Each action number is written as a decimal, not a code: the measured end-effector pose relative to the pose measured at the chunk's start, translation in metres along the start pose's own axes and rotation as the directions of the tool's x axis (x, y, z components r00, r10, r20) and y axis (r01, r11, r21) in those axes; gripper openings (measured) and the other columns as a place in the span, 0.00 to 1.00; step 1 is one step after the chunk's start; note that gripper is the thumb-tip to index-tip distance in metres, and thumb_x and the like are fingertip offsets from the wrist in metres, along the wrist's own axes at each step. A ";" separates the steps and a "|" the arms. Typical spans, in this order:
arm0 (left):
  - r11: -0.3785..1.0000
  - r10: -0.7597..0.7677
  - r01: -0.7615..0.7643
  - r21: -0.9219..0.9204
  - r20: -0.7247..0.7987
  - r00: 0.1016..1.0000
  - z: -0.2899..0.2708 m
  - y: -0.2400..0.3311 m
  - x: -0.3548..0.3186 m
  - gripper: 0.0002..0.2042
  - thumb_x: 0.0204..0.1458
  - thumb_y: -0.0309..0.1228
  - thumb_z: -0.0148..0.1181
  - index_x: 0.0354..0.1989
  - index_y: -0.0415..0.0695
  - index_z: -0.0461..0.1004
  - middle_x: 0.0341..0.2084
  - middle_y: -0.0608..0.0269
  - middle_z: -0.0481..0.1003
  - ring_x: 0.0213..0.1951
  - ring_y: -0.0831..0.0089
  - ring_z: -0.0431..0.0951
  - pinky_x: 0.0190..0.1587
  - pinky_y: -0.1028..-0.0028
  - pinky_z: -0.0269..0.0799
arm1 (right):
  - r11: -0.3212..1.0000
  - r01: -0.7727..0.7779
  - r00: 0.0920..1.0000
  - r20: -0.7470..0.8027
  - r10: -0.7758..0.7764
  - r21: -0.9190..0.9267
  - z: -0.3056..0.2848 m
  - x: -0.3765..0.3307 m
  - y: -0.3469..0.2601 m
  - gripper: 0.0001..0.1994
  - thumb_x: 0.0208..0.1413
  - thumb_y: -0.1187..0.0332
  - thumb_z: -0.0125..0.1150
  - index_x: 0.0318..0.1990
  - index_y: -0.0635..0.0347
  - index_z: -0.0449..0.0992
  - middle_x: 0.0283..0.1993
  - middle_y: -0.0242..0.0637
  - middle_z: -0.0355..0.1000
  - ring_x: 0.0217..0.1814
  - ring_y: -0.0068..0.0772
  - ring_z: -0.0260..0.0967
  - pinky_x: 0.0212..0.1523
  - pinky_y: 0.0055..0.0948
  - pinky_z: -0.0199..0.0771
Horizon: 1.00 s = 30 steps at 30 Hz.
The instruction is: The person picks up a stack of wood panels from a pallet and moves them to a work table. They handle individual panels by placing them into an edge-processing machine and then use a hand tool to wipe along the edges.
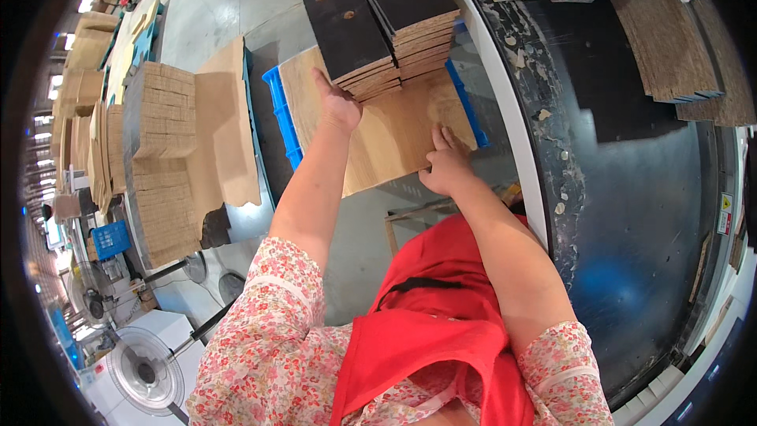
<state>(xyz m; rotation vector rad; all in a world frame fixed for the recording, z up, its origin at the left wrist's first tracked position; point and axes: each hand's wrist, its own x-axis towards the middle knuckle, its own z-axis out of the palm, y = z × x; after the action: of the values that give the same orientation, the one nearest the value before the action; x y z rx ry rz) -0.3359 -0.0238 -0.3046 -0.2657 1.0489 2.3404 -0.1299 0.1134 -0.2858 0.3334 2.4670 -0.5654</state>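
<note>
In the head view, the left hand (341, 108) is at the near left corner of a stack of dark-faced boards (347, 35), 1 digit stretched up along its side; whether the other fingers grasp it, I cannot tell. The right hand (449, 166) lies at the near edge of a pale wooden board (394, 142), 2 fingers extended over its face – whether it clasps the edge is unclear.

That pale board sits on a blue plastic pallet (281, 114); the dark-faced stack stands on its far part, with a second, taller stack (410, 0) just beside it on the right. To the right runs a dark-topped desk (639, 221) bearing brown boards (662, 39). More cut boards (164, 162) are piled at left – a fan (146, 367) stands nearer the person.
</note>
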 end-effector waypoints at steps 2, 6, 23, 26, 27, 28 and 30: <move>0.997 0.025 -0.028 -0.067 -0.050 0.998 -0.011 -0.005 0.007 0.42 0.59 0.69 0.42 0.73 0.49 0.56 0.73 0.63 0.56 0.73 0.58 0.53 0.75 0.62 0.43 | 1.000 0.004 1.000 0.012 -0.004 0.003 0.002 0.002 0.002 0.28 0.55 0.52 0.61 0.58 0.61 0.78 0.82 0.46 0.35 0.83 0.48 0.32 0.78 0.48 0.39; 0.895 0.220 -0.112 0.431 -0.208 0.953 -0.098 -0.012 0.020 0.33 0.62 0.54 0.49 0.69 0.45 0.60 0.67 0.57 0.62 0.69 0.58 0.59 0.70 0.61 0.52 | 0.997 0.032 0.999 0.014 -0.033 0.070 -0.002 0.002 0.000 0.28 0.54 0.53 0.61 0.59 0.60 0.78 0.82 0.46 0.35 0.83 0.47 0.33 0.78 0.47 0.38; -0.373 0.417 -0.225 0.900 0.379 0.826 -0.065 -0.042 -0.006 0.21 0.46 0.45 0.73 0.40 0.42 0.77 0.40 0.51 0.77 0.51 0.49 0.71 0.61 0.54 0.58 | 0.987 0.027 0.999 -0.028 -0.022 0.161 -0.001 0.000 0.005 0.18 0.53 0.62 0.63 0.50 0.58 0.83 0.81 0.46 0.39 0.83 0.47 0.35 0.78 0.42 0.42; -0.408 0.413 -0.142 0.902 0.321 0.852 -0.079 -0.042 -0.001 0.21 0.45 0.45 0.73 0.38 0.42 0.76 0.41 0.49 0.77 0.52 0.48 0.70 0.62 0.53 0.58 | 0.978 0.075 0.995 -0.084 -0.060 0.194 0.004 0.001 0.009 0.18 0.54 0.64 0.61 0.50 0.61 0.82 0.81 0.47 0.38 0.83 0.49 0.35 0.77 0.42 0.46; -0.376 0.407 -0.114 0.920 0.274 0.871 -0.075 -0.043 -0.001 0.21 0.45 0.46 0.73 0.38 0.42 0.76 0.42 0.48 0.77 0.53 0.47 0.70 0.62 0.53 0.58 | 0.984 0.072 0.996 -0.059 -0.063 0.165 0.001 0.002 0.009 0.18 0.54 0.64 0.60 0.51 0.62 0.82 0.81 0.48 0.38 0.83 0.49 0.35 0.77 0.41 0.46; -0.343 0.395 -0.090 0.935 0.231 0.889 -0.065 -0.042 -0.004 0.22 0.45 0.46 0.73 0.38 0.42 0.75 0.43 0.47 0.76 0.54 0.47 0.69 0.62 0.53 0.58 | 0.988 0.065 0.998 -0.036 -0.061 0.137 -0.002 0.002 0.010 0.19 0.55 0.64 0.60 0.51 0.63 0.81 0.81 0.48 0.38 0.83 0.50 0.35 0.77 0.41 0.47; -0.285 0.409 -0.106 0.953 0.221 0.885 -0.051 -0.040 -0.012 0.28 0.47 0.45 0.72 0.52 0.41 0.73 0.57 0.46 0.72 0.64 0.49 0.64 0.67 0.54 0.54 | 0.991 0.058 0.998 -0.014 -0.057 0.120 -0.006 0.002 0.010 0.20 0.56 0.65 0.59 0.53 0.65 0.80 0.81 0.49 0.38 0.83 0.51 0.35 0.77 0.41 0.48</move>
<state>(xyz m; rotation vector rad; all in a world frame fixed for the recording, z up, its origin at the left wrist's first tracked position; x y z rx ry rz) -0.3059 -0.0442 -0.3597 0.4857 2.9686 0.8224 -0.1311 0.1253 -0.2855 0.3141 2.4649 -0.7406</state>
